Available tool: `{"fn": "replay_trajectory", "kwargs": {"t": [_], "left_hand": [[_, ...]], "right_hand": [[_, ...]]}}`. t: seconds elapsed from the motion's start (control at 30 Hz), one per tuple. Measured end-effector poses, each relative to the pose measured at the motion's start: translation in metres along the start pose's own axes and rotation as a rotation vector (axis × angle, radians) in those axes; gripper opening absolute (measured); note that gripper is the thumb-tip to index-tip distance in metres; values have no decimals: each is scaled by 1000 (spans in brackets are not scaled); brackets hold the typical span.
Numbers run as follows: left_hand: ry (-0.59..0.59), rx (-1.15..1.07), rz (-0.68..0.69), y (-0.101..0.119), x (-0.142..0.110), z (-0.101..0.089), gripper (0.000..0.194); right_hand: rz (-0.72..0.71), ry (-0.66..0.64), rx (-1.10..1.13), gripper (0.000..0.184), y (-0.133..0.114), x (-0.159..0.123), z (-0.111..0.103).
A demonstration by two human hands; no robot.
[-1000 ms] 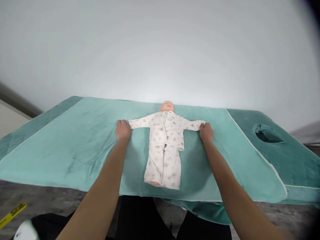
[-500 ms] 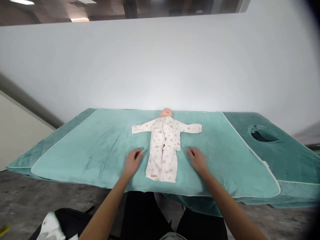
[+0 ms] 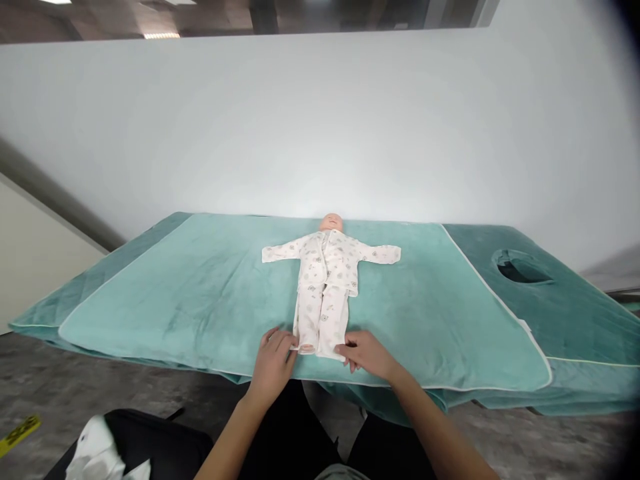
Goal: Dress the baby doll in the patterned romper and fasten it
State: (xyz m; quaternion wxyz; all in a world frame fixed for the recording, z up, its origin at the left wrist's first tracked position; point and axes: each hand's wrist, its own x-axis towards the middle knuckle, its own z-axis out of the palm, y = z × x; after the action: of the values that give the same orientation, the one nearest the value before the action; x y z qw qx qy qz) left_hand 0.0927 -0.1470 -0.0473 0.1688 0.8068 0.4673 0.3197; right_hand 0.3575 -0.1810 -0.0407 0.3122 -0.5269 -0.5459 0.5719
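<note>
A baby doll (image 3: 332, 222) lies on its back on the bed, its arms stretched out sideways. It wears a white patterned top (image 3: 327, 262) and matching trousers (image 3: 333, 320). My left hand (image 3: 273, 357) pinches the hem of one trouser leg at the lower left corner, where a bit of the doll's foot (image 3: 307, 348) shows. At the other leg's hem, my right hand (image 3: 367, 353) grips the outer corner between thumb and fingers. The doll's hands are hidden in the sleeves.
A light green sheet (image 3: 210, 293) with white edging covers the bed. On the right the darker green cover (image 3: 590, 320) has a face hole (image 3: 523, 269). A white wall (image 3: 320, 127) stands behind. A black bag (image 3: 165, 440) with a white item (image 3: 95, 447) is at lower left.
Both hands have come inward and nearer to me, from beside the doll's legs to the trouser hems, and now hold them. The trouser legs look slightly drawn in.
</note>
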Motion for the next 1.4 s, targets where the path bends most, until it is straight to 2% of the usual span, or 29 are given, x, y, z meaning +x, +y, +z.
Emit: {"fn": "replay_trajectory", "kwargs": {"t": [0.07, 0.13, 0.23, 0.3, 0.37, 0.43, 0.5, 0.6, 0.7, 0.83, 0.97, 1.1, 1.27, 1.4], "left_hand": [[-8, -41, -26, 9, -5, -9, 12], [-73, -137, -78, 12, -9, -18, 11], [-198, -324, -126, 1, -2, -28, 14], [-135, -448, -190, -15, 17, -31, 24], [33, -555, -307, -33, 48, -29, 35], [134, -641, -422, -47, 87, -20, 44], [140, -723, -506, -54, 127, -5, 49], [93, -888, -563, -55, 177, 24, 51], [68, -1022, -589, -55, 204, 49, 63], [59, -1096, -599, -60, 216, 64, 73], [112, -1061, -607, -60, 217, 71, 72], [154, -1115, -601, -49, 219, 78, 71], [190, -1131, -643, -35, 227, 76, 62], [189, -1141, -642, -37, 235, 73, 59]], "right_hand": [[-24, -26, 0, 32, 9, -5, -4], [-26, -67, -12, 34, 16, -10, -13], [-11, -117, -27, 35, 18, -10, -35], [-14, -49, -8, 34, 13, 1, -54], [-45, 152, 83, 31, 3, 21, -71], [-97, 389, 265, 27, -8, 49, -83], [-128, 522, 473, 25, -19, 80, -90], [-116, 547, 613, 25, -30, 127, -91], [-82, 564, 613, 29, -29, 165, -90], [-14, 610, 605, 34, -17, 194, -94], [37, 646, 484, 40, -14, 203, -103], [61, 687, 316, 45, -19, 208, -112], [53, 700, 272, 47, -23, 216, -118], [12, 674, 296, 48, -23, 223, -120]]}}
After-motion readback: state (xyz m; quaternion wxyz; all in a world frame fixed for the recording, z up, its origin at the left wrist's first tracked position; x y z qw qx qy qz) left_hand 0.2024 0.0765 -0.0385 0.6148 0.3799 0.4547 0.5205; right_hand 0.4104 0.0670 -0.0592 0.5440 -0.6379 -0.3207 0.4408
